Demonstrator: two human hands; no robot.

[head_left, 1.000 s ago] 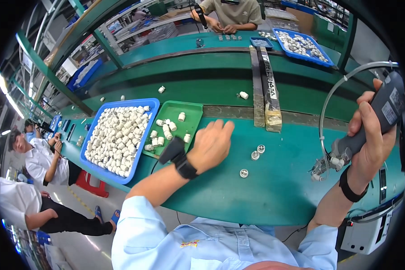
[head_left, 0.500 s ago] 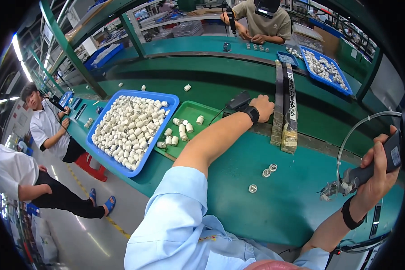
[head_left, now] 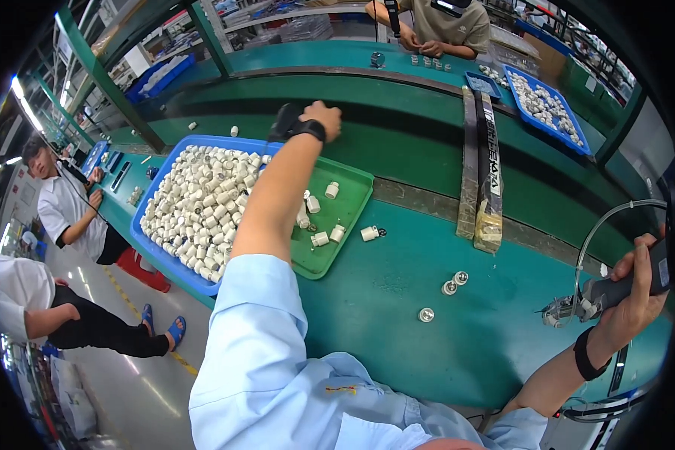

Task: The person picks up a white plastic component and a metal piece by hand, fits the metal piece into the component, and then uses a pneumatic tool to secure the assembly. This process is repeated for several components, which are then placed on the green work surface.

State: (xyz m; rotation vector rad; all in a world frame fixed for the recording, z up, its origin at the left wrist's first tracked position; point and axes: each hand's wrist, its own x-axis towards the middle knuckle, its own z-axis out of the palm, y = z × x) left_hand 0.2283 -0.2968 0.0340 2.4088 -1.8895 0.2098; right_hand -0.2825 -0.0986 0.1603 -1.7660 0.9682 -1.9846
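Observation:
My left hand [head_left: 322, 118] is over the dark green belt, beyond the trays, with its fingers curled under. Anything inside those fingers is hidden. Below that forearm sits a green tray [head_left: 358, 180] with several white cylindrical parts. A blue tray [head_left: 144, 196] heaped with the same parts adjoins it on the left. At far right my right hand [head_left: 636, 281] is wrapped around a grey handheld tool [head_left: 606, 294] with a metal mechanism at its tip and a clear hose. One white part [head_left: 370, 233] lies beside the green tray. Several small clear-and-metal pieces [head_left: 426, 315] lie on the bench.
Two taped bars [head_left: 490, 176] lie across the belt. White parts [head_left: 234, 130] are scattered on the belt. Opposite, a person [head_left: 454, 30] handles small pieces near another blue tray [head_left: 574, 139]. Two people in white shirts [head_left: 67, 202] are at the left, one seated, one standing.
My left hand has swung leftward and farther away, from near the taped bars to above the belt by the trays. My right hand keeps its hold on the tool. The view has shifted slightly.

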